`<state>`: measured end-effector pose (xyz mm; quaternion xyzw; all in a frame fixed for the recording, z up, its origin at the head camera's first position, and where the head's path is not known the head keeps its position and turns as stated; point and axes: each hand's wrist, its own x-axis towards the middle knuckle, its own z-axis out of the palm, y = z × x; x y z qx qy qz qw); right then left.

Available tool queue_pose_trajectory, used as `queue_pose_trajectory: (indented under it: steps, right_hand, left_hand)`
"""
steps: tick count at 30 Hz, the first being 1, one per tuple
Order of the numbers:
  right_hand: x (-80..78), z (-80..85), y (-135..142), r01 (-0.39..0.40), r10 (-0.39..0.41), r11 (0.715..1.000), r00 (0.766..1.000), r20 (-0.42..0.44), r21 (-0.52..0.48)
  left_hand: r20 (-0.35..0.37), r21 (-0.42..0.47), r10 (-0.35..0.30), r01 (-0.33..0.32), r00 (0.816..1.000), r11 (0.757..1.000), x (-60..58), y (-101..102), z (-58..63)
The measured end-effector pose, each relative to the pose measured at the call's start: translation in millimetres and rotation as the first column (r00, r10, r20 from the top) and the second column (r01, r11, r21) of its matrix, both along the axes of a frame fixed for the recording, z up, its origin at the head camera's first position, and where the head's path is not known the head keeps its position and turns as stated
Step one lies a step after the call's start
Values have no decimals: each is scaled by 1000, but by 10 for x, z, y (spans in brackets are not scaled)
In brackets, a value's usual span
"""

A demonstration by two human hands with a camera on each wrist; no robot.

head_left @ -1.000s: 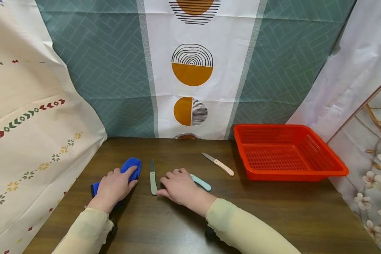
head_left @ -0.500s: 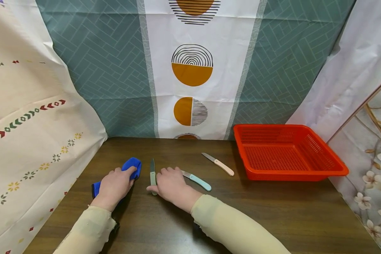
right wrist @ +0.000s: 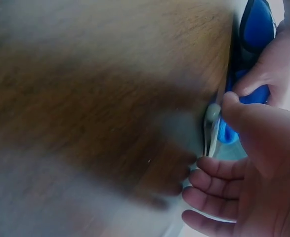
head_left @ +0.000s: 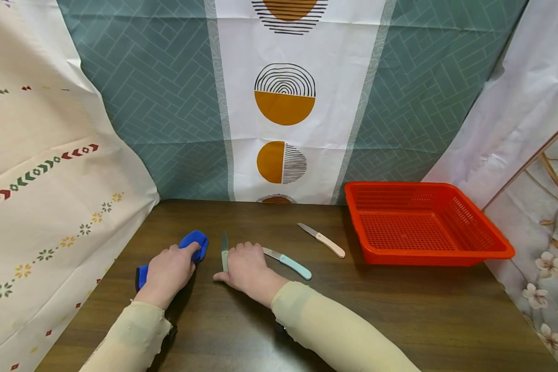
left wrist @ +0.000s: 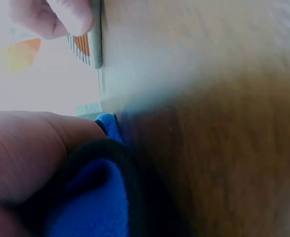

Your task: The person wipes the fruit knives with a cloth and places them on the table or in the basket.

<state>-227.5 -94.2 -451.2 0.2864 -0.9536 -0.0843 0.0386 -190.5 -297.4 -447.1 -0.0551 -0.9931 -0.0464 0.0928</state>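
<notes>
My left hand (head_left: 169,271) grips a folded blue cloth (head_left: 195,244) with a dark edge at the table's left; its fold (left wrist: 93,202) shows close up in the left wrist view. My right hand (head_left: 247,268) is over the pale green handle of a paring knife (head_left: 225,253), blade pointing away. The thumb lies to the handle's left and the fingers to its right. In the right wrist view the handle's butt (right wrist: 213,112) sits by the thumb, with the fingers loosely bent and apart from the thumb. The hand hides part of the handle.
A light blue-handled knife (head_left: 294,265) lies just right of my right hand. Farther back is a pale pink-handled knife (head_left: 329,244). A red plastic basket (head_left: 442,254) stands at the back right. Patterned cloth hangs behind and beside the brown table (head_left: 376,320).
My right hand has moved left, from the light blue-handled knife to the green-handled one. The light blue-handled knife is now uncovered. My left hand keeps hold of the blue cloth.
</notes>
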Motion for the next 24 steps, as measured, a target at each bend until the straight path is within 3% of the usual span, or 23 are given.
queue_pose_trajectory:
  steps: [10,24]
  right_hand:
    - [-20,37,64,-3,3,999,1000,16,-37]
    - [-86,115,238,46,-31,995,986,166,-88]
  left_hand:
    - [38,24,15,-16,999,1000,1,-4,33]
    - [42,18,4,-4,999,1000,-20,-16,22]
